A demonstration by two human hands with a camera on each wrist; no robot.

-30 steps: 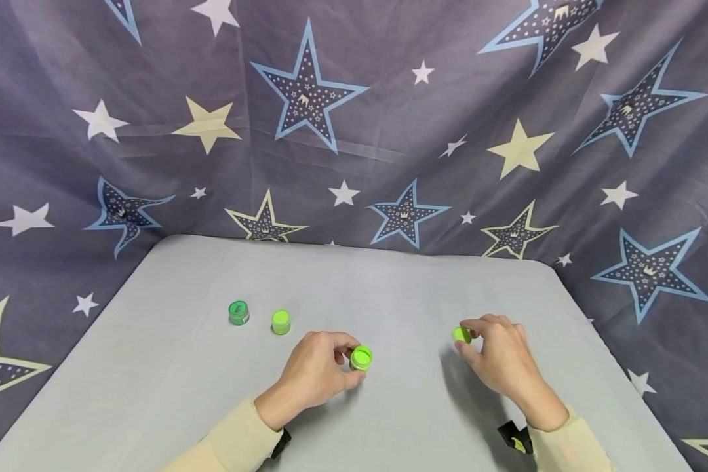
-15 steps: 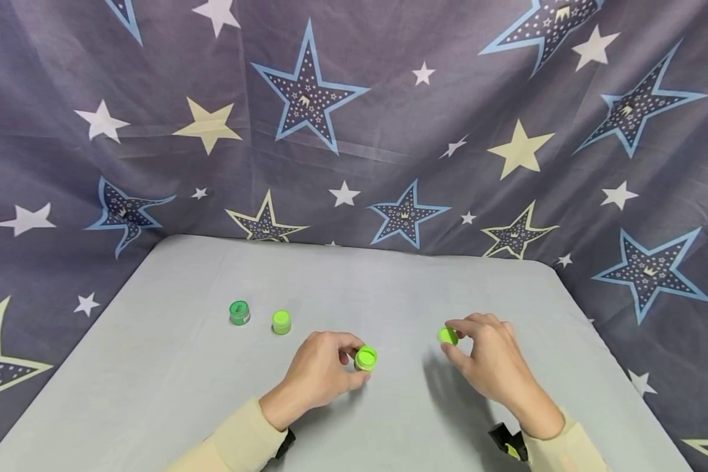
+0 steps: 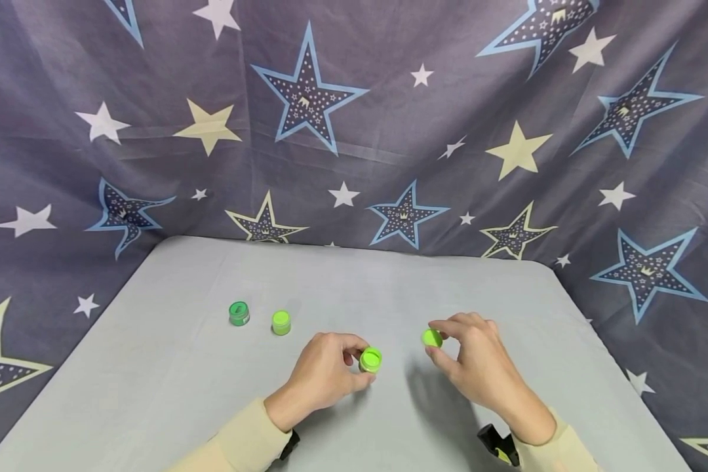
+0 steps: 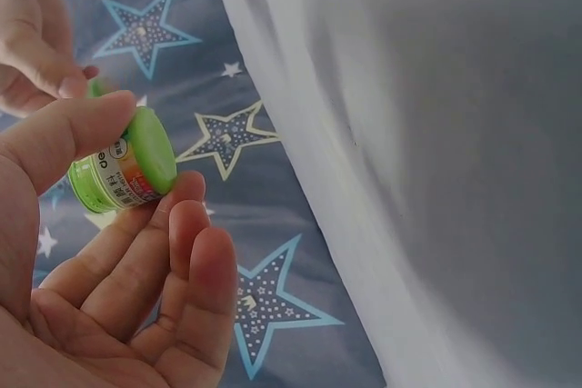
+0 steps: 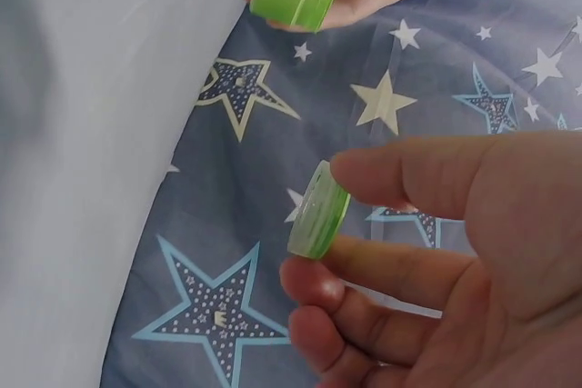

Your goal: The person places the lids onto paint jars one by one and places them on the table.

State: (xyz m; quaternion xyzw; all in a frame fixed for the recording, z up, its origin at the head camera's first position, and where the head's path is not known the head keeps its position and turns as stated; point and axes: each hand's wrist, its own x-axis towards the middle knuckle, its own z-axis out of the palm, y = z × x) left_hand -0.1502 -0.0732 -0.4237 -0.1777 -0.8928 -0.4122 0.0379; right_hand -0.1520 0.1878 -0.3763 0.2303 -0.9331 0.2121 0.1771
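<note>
My left hand pinches a small lime-green paint jar between thumb and fingers, its top uncovered and facing up. In the left wrist view a printed label wraps the side of the jar, with the thumb across its upper part. To the right, my right hand holds a round lime-green lid by its edge, raised above the table with its shadow below. Seen from the right wrist, the lid has a pale translucent inner rim. A short gap separates lid and jar.
A dark green paint jar and another lime-green jar with its top covered stand on the grey table, left of the hands. A star-patterned cloth hangs behind and beside the table.
My right hand has moved left with the lid, closing much of the distance to the jar. My left hand has shifted slightly right with the jar. The two standing jars have stayed put.
</note>
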